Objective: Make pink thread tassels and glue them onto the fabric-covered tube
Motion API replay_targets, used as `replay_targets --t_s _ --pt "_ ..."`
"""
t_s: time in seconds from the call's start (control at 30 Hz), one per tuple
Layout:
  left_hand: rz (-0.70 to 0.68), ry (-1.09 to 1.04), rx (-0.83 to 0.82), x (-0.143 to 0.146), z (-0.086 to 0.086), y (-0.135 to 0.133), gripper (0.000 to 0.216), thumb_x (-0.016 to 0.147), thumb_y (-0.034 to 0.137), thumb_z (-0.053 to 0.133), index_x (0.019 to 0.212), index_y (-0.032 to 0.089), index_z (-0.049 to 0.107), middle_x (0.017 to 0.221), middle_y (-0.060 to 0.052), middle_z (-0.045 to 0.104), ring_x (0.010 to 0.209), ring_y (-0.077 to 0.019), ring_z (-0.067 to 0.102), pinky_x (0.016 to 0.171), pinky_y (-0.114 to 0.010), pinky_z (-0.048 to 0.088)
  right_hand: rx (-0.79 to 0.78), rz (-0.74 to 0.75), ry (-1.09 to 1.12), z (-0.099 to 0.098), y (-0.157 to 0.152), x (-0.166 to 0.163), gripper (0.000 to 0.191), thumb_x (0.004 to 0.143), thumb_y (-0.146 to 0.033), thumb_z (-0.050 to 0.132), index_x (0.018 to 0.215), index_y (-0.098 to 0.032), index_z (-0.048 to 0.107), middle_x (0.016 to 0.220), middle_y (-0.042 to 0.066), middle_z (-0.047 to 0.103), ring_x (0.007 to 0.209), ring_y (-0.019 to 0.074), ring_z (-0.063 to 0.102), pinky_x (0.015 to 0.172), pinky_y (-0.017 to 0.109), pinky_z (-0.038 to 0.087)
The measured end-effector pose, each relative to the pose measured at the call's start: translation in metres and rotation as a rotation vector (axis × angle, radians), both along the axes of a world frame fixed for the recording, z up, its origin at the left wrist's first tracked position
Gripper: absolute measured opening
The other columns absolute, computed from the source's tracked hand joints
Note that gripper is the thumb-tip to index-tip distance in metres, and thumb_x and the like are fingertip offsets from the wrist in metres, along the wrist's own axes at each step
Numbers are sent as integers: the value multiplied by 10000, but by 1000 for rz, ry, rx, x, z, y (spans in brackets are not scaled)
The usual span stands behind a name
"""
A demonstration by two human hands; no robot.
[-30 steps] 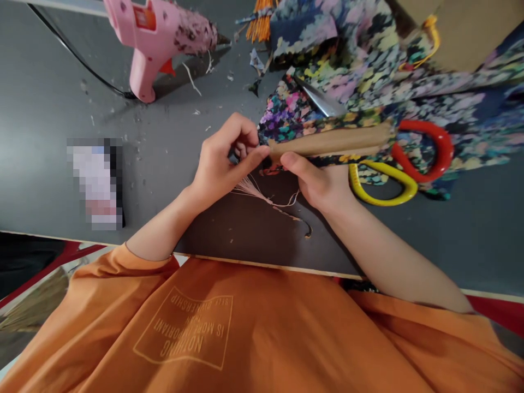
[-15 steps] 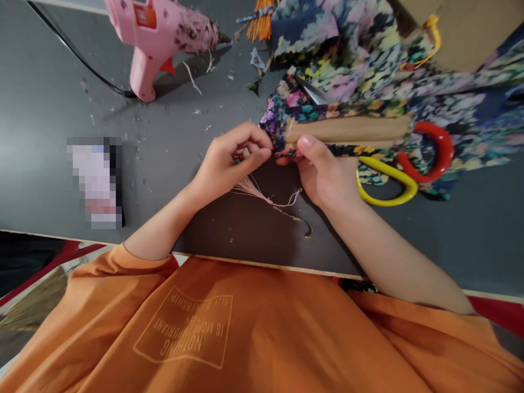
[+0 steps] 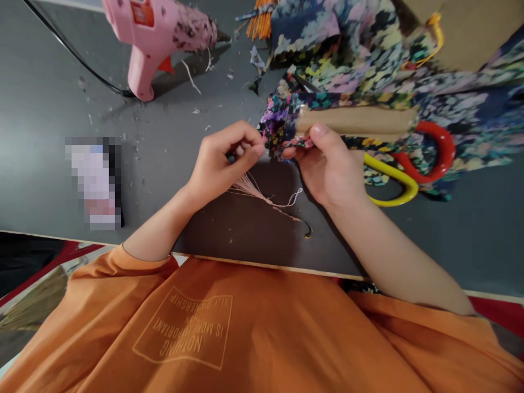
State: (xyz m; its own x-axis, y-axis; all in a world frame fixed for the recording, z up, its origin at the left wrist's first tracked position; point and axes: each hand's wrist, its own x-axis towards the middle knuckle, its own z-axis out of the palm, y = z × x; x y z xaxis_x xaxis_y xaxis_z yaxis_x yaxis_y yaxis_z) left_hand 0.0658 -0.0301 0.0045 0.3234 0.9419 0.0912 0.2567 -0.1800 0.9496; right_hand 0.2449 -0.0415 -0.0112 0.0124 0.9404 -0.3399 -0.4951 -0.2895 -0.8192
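My right hand (image 3: 327,164) grips the near end of a tan cardboard strip (image 3: 356,121) wrapped along its edges in floral fabric (image 3: 282,117), thumb on top. My left hand (image 3: 223,158) is curled in a pinch just left of the fabric's end, fingertips touching it; what it pinches is too small to make out. A pink tassel with a thread (image 3: 256,191) lies on the dark board (image 3: 254,229) under my hands.
A pink glue gun (image 3: 159,33) with a black cord lies at the back left. Red and yellow scissors (image 3: 413,164) rest on the right under the strip. More floral fabric (image 3: 368,49) is heaped at the back right. A blurred object (image 3: 96,183) sits left. Scraps dot the grey table (image 3: 49,109).
My right hand has lifted the fabric-covered strip up and to the right. My left hand followed slightly right and stays pinched at the fabric's end.
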Motion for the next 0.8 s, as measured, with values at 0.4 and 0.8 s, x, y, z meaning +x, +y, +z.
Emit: replay_targets --t_s 0.4,0.8 --pt "32 -77 268 -6 -3 0 509 967 402 481 1455 413 339 1556 36 358 1430 -243 430 1154 -401 454 3 -23 -22 -4 3 7 220 773 -424 717 700 -254 598 719 -29 642 819 162 664 756 337 595" --pt "-651 439 440 -2 10 -6 263 852 452 638 910 195 633 1042 -88 643 975 -219 611 923 -413 418 17 68 -144 -8 6 9 318 806 -603 616 768 -287 600 766 -11 692 769 190 678 830 406 587"
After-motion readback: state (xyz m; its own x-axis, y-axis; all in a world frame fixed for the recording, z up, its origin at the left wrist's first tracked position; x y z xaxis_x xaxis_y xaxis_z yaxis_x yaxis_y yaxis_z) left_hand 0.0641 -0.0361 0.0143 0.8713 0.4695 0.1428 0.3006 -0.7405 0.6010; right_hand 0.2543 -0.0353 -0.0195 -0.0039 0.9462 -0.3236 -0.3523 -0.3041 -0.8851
